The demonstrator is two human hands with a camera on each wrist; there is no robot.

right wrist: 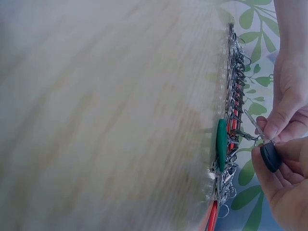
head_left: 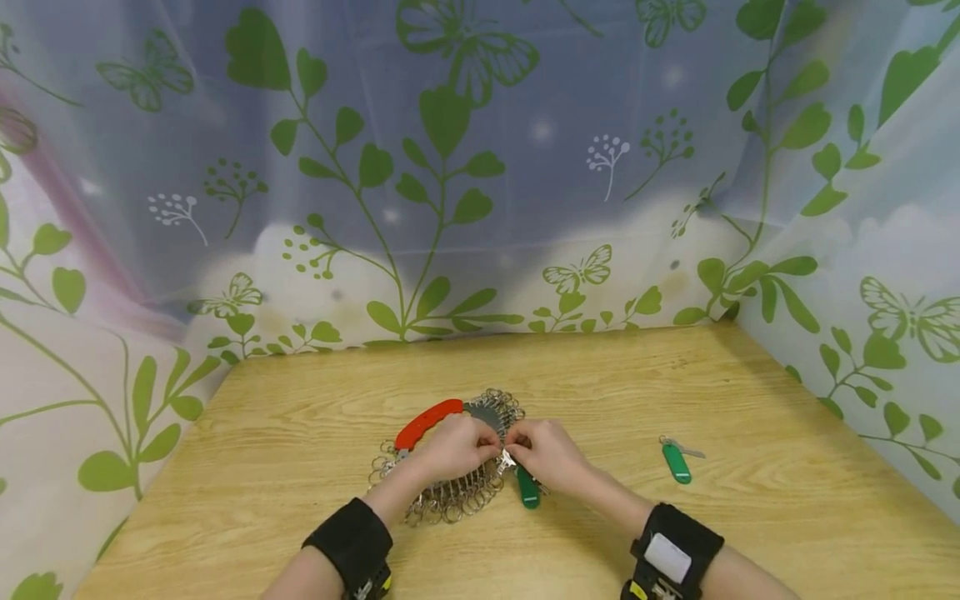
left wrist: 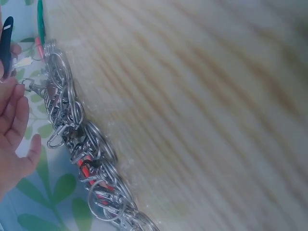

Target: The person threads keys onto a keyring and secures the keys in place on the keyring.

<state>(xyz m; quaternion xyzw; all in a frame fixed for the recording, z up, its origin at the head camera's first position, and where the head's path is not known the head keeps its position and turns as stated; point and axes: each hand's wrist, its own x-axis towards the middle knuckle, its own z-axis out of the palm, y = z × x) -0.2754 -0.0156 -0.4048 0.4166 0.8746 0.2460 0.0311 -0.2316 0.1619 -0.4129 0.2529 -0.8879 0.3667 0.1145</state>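
In the head view a large key holder (head_left: pixel 427 422) with a red curved grip and a dark grey section lies on the table, bearing many metal rings and clasps. Over its right side the two hands meet. My right hand (head_left: pixel 551 454) pinches a key with a black head (right wrist: pixel 271 157), its blade pointing up and away. Fingertips of my left hand (head_left: pixel 459 446) pinch a small metal clasp (left wrist: pixel 32 86) hanging off the holder, close by the key; the exact contact is partly hidden by fingers. A green key tag (head_left: pixel 528 489) lies just below the right hand, beside the rings.
Farther right on the wooden table (head_left: pixel 750 400) lies another green tag (head_left: pixel 677 462) with a silver key (head_left: pixel 690 450) on its ring. A patterned curtain (head_left: pixel 465 208) with leaves and butterflies encloses the back and both sides. Each wrist wears a black strap (head_left: pixel 351 542).
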